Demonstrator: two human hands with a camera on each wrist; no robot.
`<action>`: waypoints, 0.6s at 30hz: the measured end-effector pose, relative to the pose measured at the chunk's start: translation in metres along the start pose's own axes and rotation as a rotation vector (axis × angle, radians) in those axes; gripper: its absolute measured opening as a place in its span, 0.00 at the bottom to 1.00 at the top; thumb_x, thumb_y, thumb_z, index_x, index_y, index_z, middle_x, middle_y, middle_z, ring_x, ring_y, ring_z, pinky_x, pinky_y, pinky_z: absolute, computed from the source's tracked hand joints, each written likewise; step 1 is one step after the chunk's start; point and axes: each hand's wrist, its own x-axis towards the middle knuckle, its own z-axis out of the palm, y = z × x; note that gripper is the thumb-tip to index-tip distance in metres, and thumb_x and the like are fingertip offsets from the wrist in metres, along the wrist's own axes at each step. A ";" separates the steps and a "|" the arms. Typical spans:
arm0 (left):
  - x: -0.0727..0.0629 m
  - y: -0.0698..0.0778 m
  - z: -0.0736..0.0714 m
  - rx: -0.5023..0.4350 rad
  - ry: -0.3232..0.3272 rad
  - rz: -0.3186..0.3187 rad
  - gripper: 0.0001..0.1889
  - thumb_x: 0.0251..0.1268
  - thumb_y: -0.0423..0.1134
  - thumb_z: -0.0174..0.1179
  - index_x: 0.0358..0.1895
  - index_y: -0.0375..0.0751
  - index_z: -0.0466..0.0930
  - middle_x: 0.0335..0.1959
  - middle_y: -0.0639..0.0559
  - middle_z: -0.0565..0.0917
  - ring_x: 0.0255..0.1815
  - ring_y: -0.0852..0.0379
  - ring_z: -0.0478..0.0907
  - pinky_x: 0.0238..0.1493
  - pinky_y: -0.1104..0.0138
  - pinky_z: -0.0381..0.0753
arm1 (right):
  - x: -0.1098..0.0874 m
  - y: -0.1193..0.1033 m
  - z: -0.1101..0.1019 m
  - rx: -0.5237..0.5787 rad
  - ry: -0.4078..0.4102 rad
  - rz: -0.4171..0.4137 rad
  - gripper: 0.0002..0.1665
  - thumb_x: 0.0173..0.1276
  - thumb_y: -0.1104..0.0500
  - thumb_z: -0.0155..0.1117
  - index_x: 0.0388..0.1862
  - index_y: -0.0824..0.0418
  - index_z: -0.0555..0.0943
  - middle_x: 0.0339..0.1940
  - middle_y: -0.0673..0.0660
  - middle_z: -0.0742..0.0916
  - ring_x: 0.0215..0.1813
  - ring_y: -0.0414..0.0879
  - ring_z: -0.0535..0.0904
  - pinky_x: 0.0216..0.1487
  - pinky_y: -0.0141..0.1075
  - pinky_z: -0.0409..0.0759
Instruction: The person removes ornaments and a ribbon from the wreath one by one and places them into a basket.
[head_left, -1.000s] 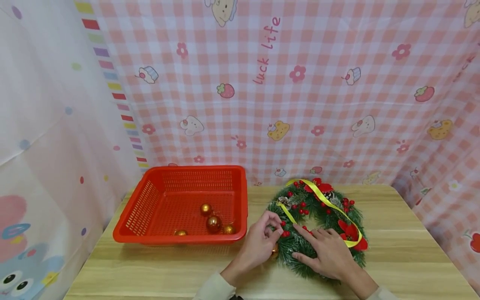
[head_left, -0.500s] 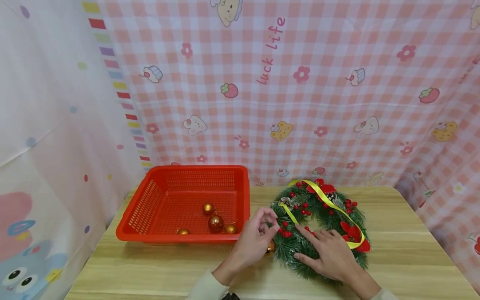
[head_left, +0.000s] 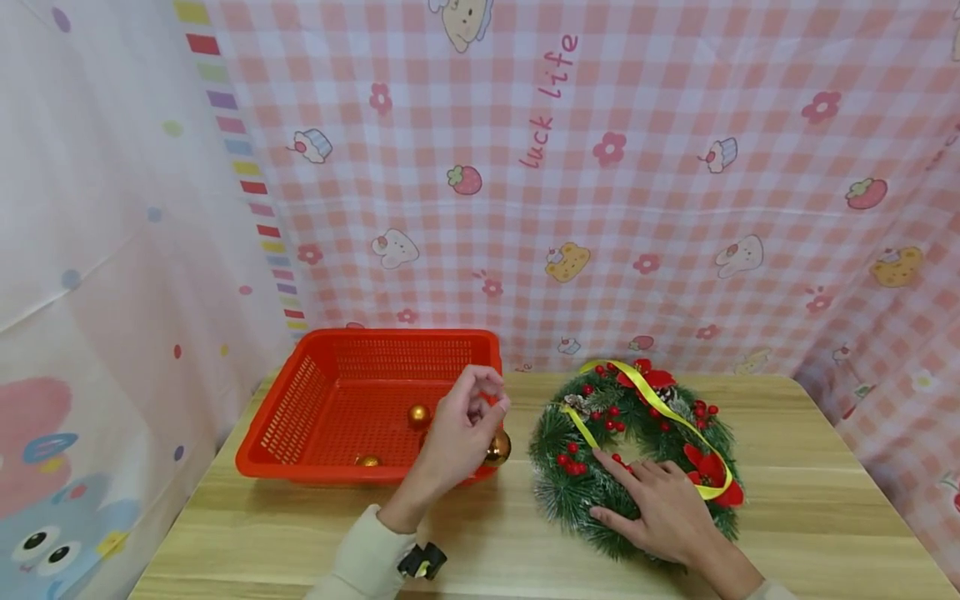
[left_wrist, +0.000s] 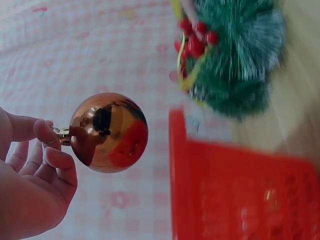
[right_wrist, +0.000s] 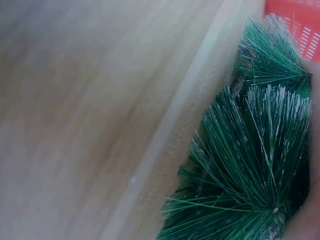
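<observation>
A shiny copper-gold Christmas bauble point(head_left: 498, 448) hangs from my left hand point(head_left: 461, 429), at the basket's right rim. In the left wrist view, thumb and index finger pinch the cap and loop of the bauble point(left_wrist: 109, 132); the other fingers are curled behind. To the right a green Christmas wreath point(head_left: 558, 493) lies on the table, decked with red berries, red flowers point(head_left: 705, 465) and pine cones. A yellow ribbon point(head_left: 647, 390) loops over it. On the wreath's front part rests my right hand point(head_left: 663, 510), fingers spread. Only its edge shows in the right wrist view, beside the bristles point(right_wrist: 250, 150).
An orange-red plastic basket point(head_left: 266, 465) stands left of the wreath. Inside it lie gold baubles point(head_left: 419, 416), some hidden behind the left hand. The wooden table point(head_left: 810, 500) ends at a pink checked cloth point(head_left: 480, 225) behind.
My left hand has moved left and up from the wreath to the basket's right rim, carrying the bauble along. The right hand stays on the wreath. The head view shifts slightly.
</observation>
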 end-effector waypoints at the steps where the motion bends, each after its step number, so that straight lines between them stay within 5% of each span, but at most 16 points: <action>1: 0.002 0.000 -0.005 0.002 0.011 0.000 0.10 0.71 0.31 0.58 0.50 0.46 0.72 0.39 0.43 0.81 0.23 0.58 0.69 0.25 0.73 0.67 | 0.000 0.000 0.000 0.000 0.002 -0.001 0.45 0.62 0.23 0.55 0.74 0.42 0.69 0.37 0.51 0.87 0.43 0.49 0.83 0.51 0.49 0.76; 18: 0.015 -0.022 -0.080 0.197 0.131 -0.047 0.11 0.73 0.35 0.58 0.53 0.47 0.70 0.41 0.47 0.80 0.22 0.55 0.67 0.23 0.69 0.68 | -0.001 0.001 0.004 -0.007 0.030 -0.014 0.45 0.62 0.23 0.55 0.73 0.42 0.69 0.35 0.49 0.86 0.42 0.47 0.83 0.50 0.48 0.77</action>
